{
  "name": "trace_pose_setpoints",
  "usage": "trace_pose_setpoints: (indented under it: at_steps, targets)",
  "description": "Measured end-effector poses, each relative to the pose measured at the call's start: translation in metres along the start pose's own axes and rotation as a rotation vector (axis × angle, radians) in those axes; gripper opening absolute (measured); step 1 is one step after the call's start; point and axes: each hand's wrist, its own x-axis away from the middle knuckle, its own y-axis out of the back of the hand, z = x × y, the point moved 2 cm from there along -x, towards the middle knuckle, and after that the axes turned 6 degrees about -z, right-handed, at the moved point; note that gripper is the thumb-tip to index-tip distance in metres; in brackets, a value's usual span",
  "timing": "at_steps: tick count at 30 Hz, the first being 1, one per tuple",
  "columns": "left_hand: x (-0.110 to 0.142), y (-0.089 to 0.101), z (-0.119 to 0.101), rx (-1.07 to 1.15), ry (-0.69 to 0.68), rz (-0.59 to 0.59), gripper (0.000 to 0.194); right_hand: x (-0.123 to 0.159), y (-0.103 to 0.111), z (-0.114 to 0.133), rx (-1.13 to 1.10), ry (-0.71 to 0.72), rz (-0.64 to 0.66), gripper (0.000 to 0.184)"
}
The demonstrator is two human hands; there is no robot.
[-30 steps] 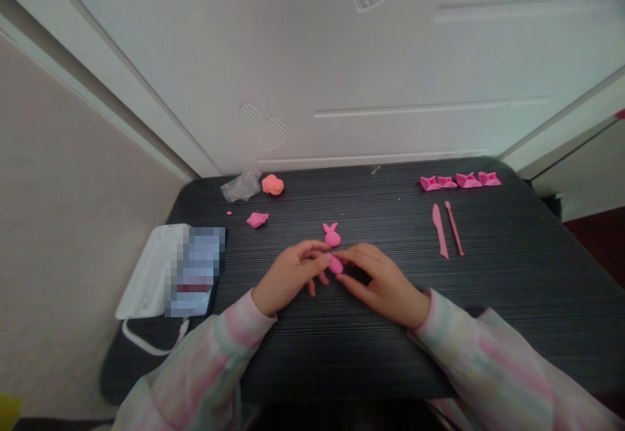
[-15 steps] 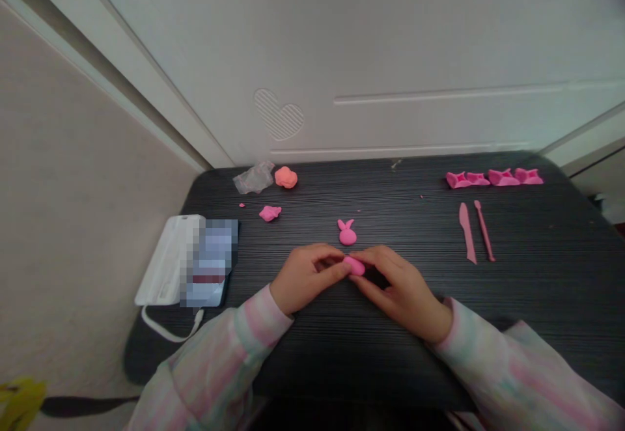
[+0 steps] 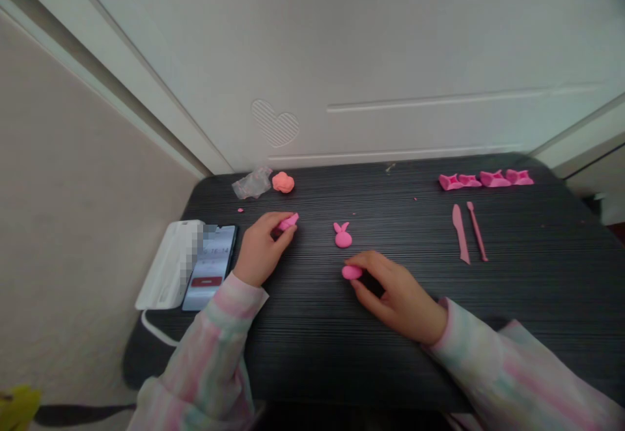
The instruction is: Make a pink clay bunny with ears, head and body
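My left hand (image 3: 263, 247) pinches a small irregular lump of pink modelling clay (image 3: 288, 222) between thumb and fingers, left of the middle of the table. My right hand (image 3: 396, 294) grips a smooth oval piece of pink clay (image 3: 351, 272) between its thumb and fingertips. Just beyond that oval, a pink clay bunny head (image 3: 343, 239) with two pointed ears lies on the dark table, touched by neither hand. An orange clay lump (image 3: 283, 182) sits farther back, behind my left hand.
A crumpled clear wrapper (image 3: 252, 183) lies at the back left. A phone (image 3: 208, 281) and a white case-like object (image 3: 168, 268) with a cable are on the left. To the right are a pink clay knife (image 3: 460, 234), a thin pink tool (image 3: 477, 230) and a pink moulded strip (image 3: 495, 179).
My left hand has left the oval clay, moved left and away from me, and taken hold of the pink lump there. My right hand keeps the oval piece in about the same place.
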Motion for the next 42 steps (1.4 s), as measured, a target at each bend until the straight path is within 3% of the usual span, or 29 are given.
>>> trace_pose_setpoints:
  at_steps: [5,9,12,21,26,29,33,37,42]
  targets:
    - [0.016,-0.008,-0.034,0.272,-0.114,0.203,0.019,-0.002,-0.002,-0.003,-0.287,-0.261,-0.122,0.023]
    - [0.026,-0.014,-0.046,0.323,-0.272,0.240,0.013,-0.003,-0.010,-0.008,-0.676,-0.465,-0.101,0.029]
    - [0.030,-0.017,-0.050,0.328,-0.329,0.237,0.011,-0.003,-0.012,-0.007,-0.784,-0.469,-0.100,0.028]
    - [0.039,-0.025,-0.055,0.224,-0.310,0.237,0.010,-0.004,-0.010,-0.004,-0.857,-0.507,-0.046,0.019]
    - [0.044,-0.028,-0.055,0.195,-0.342,0.252,0.004,-0.002,-0.011,-0.005,-0.867,-0.528,0.032,0.024]
    - [0.045,-0.029,-0.055,0.203,-0.386,0.226,0.005,-0.001,-0.011,-0.005,-0.736,-0.516,0.056,0.030]
    - [0.046,-0.030,-0.055,0.204,-0.419,0.210,0.006,-0.003,-0.005,-0.003,-0.406,-0.385,0.049,0.022]
    - [0.047,-0.032,-0.054,0.172,-0.391,0.218,0.009,-0.005,-0.001,0.002,-0.284,-0.228,0.040,0.012]
    - [0.048,-0.032,-0.055,0.181,-0.324,0.244,0.008,-0.005,0.000,0.003,-0.224,-0.241,0.049,0.010]
